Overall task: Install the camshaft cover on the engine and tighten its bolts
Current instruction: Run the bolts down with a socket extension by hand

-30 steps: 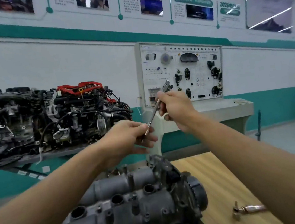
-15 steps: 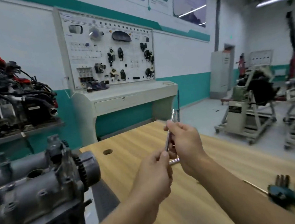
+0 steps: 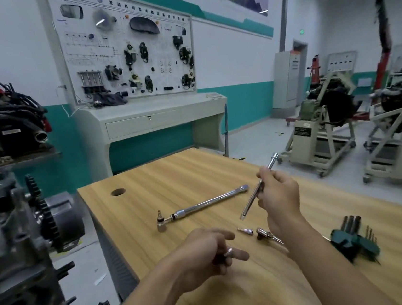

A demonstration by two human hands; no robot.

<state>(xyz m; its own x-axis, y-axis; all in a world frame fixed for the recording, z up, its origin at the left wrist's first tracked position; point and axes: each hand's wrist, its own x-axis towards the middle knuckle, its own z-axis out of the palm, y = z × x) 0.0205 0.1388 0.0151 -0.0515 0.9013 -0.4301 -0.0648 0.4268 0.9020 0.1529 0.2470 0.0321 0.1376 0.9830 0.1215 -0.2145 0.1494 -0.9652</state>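
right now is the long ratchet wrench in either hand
No, the wrench lies on the table; the right hand holds a thin bar, the left hand a small metal piece.

**Materials / finish**

Table (image 3: pixel 173 180): light wood-grain top, smooth, satin sheen.
Bar (image 3: pixel 255 196) gripped in right hand (image 3: pixel 279 198): bright polished metal, near mirror.
Wrench (image 3: pixel 201 206): same chrome look, glossy shaft.
Socket (image 3: pixel 229 252) pinched in left hand (image 3: pixel 201 255): shiny metal, blurred.
Bit (image 3: pixel 246 230) and ratchet (image 3: pixel 263 233): polished metal too.
Key holder (image 3: pixel 350 243): dark green plastic, matt. Keys (image 3: pixel 350 221) are dark metal.
Engine (image 3: pixel 10 249): grey cast metal, dull, rough-looking.
Sprocket (image 3: pixel 42 213): dark, matt teeth.
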